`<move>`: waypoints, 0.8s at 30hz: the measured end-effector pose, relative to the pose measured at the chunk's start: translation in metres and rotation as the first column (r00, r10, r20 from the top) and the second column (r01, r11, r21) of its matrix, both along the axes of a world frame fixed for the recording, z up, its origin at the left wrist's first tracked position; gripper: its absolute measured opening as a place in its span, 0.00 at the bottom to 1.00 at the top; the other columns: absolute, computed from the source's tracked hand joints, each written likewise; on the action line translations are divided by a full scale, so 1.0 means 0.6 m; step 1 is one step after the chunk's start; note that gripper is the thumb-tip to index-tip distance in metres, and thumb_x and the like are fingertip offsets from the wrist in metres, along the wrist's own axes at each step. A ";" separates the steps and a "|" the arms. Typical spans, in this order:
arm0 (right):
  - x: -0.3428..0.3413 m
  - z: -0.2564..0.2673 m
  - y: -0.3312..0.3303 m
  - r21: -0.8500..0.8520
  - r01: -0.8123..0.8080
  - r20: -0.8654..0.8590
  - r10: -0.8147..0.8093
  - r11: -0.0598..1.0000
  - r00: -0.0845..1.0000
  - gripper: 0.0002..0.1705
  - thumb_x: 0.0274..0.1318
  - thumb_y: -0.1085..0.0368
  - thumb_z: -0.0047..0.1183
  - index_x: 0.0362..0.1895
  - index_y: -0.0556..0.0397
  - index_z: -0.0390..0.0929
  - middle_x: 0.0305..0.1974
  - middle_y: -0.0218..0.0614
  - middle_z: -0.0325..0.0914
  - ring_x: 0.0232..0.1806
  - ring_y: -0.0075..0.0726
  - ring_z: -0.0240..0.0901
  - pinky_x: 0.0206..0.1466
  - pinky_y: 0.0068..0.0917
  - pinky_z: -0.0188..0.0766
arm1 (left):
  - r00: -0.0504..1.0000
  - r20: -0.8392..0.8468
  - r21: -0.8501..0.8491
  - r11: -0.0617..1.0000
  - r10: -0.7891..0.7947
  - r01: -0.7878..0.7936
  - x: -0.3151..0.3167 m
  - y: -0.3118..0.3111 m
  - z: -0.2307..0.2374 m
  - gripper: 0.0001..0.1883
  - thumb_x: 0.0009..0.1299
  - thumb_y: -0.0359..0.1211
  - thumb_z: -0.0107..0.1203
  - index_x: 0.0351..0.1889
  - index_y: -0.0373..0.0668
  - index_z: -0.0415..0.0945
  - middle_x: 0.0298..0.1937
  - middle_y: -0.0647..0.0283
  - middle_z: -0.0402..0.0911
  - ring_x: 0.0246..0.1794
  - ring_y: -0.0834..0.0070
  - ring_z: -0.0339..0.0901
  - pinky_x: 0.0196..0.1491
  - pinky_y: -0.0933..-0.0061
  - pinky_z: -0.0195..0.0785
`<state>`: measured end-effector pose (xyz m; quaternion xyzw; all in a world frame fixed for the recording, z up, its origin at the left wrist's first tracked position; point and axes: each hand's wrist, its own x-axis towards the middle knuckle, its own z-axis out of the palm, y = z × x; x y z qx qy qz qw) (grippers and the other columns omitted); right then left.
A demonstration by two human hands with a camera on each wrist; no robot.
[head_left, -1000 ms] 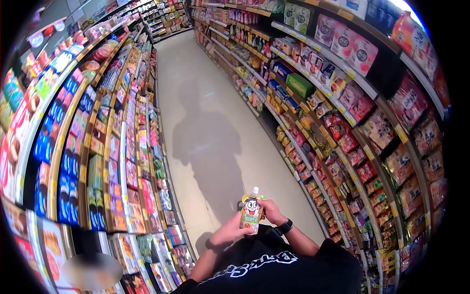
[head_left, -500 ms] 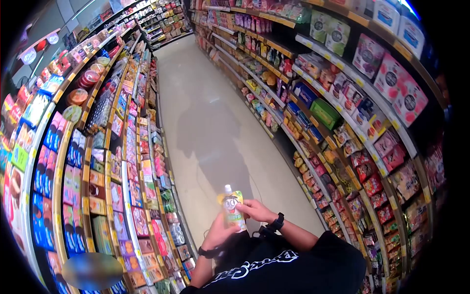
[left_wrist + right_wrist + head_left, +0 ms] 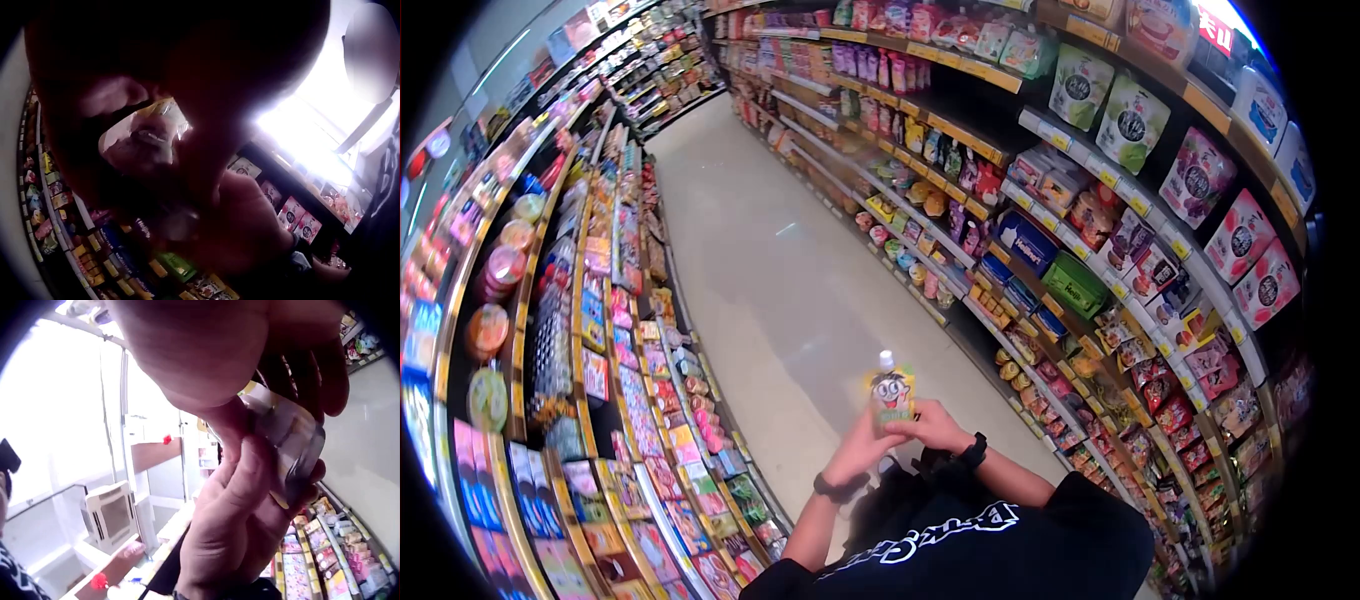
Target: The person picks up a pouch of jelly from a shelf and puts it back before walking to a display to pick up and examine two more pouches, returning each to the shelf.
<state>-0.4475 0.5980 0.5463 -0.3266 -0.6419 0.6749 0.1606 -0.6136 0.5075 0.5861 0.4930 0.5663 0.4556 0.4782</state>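
Observation:
A spouted drink pouch [image 3: 892, 385] with a white cap and a cartoon face on its yellow-green front stands upright between both hands, ahead of the chest. My left hand [image 3: 863, 443] grips its lower left side. From the right, my right hand [image 3: 935, 427] holds the bottom part, thumbs close together on the front. In the right wrist view, fingers wrap the shiny pouch [image 3: 294, 434] from two sides. The left wrist view is dark, with part of the pouch [image 3: 150, 134] showing through a gap in the hand.
Long shelves of packaged snacks [image 3: 1090, 285] line the right side, with more shelves [image 3: 615, 310] on the left. Between them runs a pale aisle floor [image 3: 730, 230] to a stocked shelf [image 3: 665, 75] at the far end. A wall-side unit [image 3: 112, 512] shows in the right wrist view.
The head view has turned, bringing more of the right shelves in. My right hand has slid from the pouch's upper front to its lower part, and the cartoon face is uncovered again.

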 end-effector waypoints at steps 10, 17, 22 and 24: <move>-0.073 -0.011 0.352 -0.083 0.114 -0.143 -0.125 0.990 0.982 0.19 0.58 0.61 0.68 0.51 0.57 0.84 0.43 0.30 0.85 0.42 0.21 0.78 0.47 0.22 0.76 | 0.991 0.052 -0.014 0.993 -0.120 0.121 -0.101 0.372 -0.066 0.32 0.64 0.34 0.70 0.63 0.37 0.69 0.51 0.58 0.82 0.52 0.71 0.79 0.55 0.67 0.73; -0.129 -0.002 0.594 0.038 0.019 -0.159 -0.013 0.999 0.987 0.21 0.56 0.63 0.69 0.52 0.56 0.83 0.44 0.31 0.85 0.44 0.22 0.77 0.51 0.25 0.74 | 0.983 -0.123 -0.033 0.990 -0.139 0.136 -0.159 0.590 -0.015 0.34 0.62 0.37 0.73 0.63 0.36 0.69 0.53 0.55 0.82 0.53 0.68 0.79 0.57 0.65 0.72; -0.179 -0.005 0.712 0.010 0.084 -0.108 -0.083 0.996 0.991 0.22 0.54 0.63 0.70 0.52 0.57 0.82 0.45 0.30 0.85 0.45 0.22 0.77 0.51 0.25 0.74 | 0.985 -0.135 -0.118 0.989 -0.106 0.090 -0.203 0.707 -0.012 0.31 0.64 0.33 0.71 0.62 0.35 0.69 0.53 0.56 0.83 0.52 0.68 0.81 0.56 0.66 0.73; -0.200 -0.002 0.761 0.083 0.092 -0.070 -0.086 0.992 0.994 0.22 0.54 0.62 0.71 0.52 0.56 0.82 0.44 0.30 0.85 0.44 0.21 0.77 0.50 0.25 0.75 | 0.988 -0.125 -0.143 0.987 -0.096 0.078 -0.223 0.756 0.008 0.29 0.65 0.31 0.70 0.62 0.34 0.70 0.53 0.55 0.83 0.53 0.67 0.80 0.56 0.66 0.73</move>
